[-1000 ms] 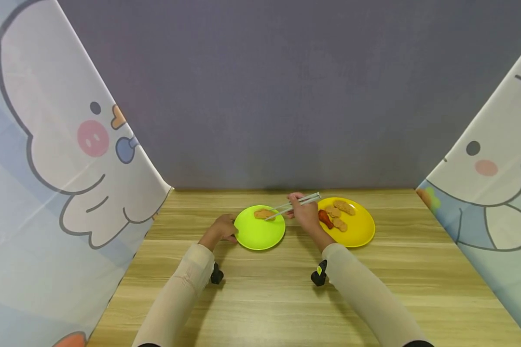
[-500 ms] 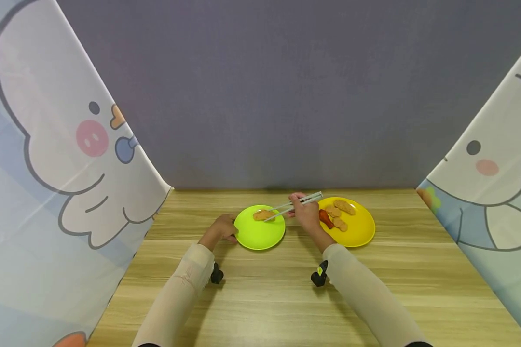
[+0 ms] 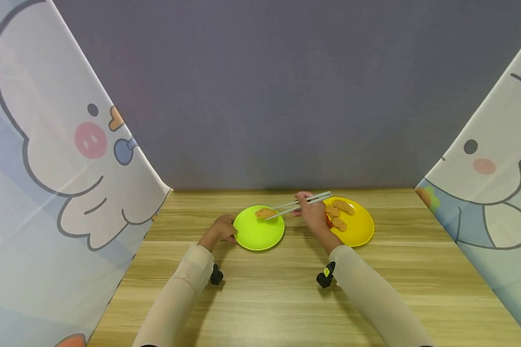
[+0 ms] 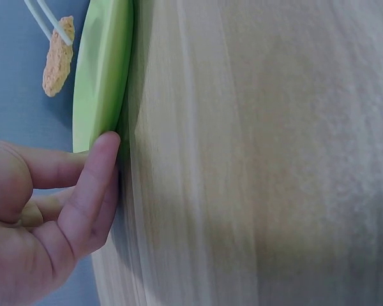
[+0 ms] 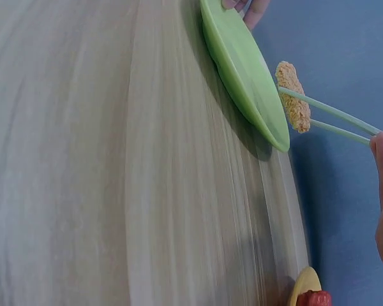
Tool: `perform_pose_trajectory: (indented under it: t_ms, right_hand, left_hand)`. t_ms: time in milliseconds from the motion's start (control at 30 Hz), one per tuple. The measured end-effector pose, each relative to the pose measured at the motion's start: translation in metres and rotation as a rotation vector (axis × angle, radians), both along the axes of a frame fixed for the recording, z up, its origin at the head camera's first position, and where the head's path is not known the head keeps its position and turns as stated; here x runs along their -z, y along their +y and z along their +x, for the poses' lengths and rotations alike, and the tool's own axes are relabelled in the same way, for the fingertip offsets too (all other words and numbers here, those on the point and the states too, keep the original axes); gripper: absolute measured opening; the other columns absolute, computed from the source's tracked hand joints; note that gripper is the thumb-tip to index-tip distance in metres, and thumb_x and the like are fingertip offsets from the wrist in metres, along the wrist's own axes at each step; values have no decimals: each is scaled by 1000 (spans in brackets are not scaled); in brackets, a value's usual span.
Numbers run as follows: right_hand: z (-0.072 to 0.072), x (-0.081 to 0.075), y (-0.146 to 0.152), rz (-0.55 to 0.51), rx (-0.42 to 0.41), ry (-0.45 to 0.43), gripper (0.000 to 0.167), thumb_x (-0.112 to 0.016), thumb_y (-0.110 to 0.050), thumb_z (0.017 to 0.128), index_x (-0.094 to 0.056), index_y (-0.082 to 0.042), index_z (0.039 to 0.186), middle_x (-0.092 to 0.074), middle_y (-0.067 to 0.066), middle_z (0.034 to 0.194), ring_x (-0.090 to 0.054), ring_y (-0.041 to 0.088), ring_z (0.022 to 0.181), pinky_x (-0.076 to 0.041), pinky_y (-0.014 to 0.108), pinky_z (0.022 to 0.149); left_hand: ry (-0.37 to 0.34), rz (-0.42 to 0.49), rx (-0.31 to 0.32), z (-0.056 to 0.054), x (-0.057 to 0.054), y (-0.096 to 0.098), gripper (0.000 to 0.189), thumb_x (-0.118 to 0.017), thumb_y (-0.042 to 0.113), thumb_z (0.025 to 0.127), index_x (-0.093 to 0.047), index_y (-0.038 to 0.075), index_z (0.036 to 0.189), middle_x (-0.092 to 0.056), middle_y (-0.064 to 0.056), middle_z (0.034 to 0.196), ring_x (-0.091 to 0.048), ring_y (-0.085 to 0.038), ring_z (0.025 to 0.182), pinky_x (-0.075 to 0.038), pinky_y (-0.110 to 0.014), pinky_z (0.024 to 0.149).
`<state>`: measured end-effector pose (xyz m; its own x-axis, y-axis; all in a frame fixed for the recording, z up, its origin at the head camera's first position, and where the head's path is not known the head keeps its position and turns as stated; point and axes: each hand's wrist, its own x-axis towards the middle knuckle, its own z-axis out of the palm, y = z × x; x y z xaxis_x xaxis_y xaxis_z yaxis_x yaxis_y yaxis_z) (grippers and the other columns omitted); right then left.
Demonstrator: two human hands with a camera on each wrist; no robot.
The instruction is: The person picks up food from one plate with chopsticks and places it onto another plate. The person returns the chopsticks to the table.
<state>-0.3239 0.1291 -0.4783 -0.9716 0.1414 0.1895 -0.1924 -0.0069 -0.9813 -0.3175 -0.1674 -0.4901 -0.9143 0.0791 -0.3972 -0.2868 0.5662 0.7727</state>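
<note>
My left hand (image 3: 224, 228) pinches the left rim of a light green plate (image 3: 258, 239), its thumb and fingers at the edge in the left wrist view. In my right hand (image 3: 312, 215) is a pair of pale chopsticks (image 5: 332, 110), gripped near their rear part. Their tips are on either side of an oblong breaded chicken piece (image 5: 293, 99), which overlaps the back part of the green plate in the head view. Both wrist views show this piece above the plate's surface.
On the right stands a yellow plate (image 3: 363, 230) with several breaded pieces (image 3: 343, 206) and a red-brown drumstick (image 5: 314, 298), partly hidden by my right hand in the head view. A grey panel (image 3: 260, 96) rises behind the wooden table (image 3: 269, 299), with printed cartoon sheets at both sides.
My right hand has shifted a little to the right with the chopsticks and now covers more of the drumstick. The breaded chicken piece has moved slightly right. My left hand keeps its grip.
</note>
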Motion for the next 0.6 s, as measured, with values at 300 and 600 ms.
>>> perform_pose_trajectory:
  t_ms: [300,600]
  right_hand:
    - [3,-1,20,-31,-8,10,38,-58,-22,105,-63,14,117,-65,4,89,-73,14,60,-66,33,58]
    - [9,-9,44,-44,32,-42,38,-55,-26,106,-63,9,118,-66,-4,85,-72,10,58,-63,26,54]
  left_hand:
    - [4,11,9,-1,3,-2,64,-59,-13,89,-44,-3,150,-62,-28,122,-73,-27,82,-67,-32,69]
    - [2,19,13,0,1,-3,63,-59,-13,90,-44,-3,151,-62,-27,120,-72,-28,87,-67,-33,71]
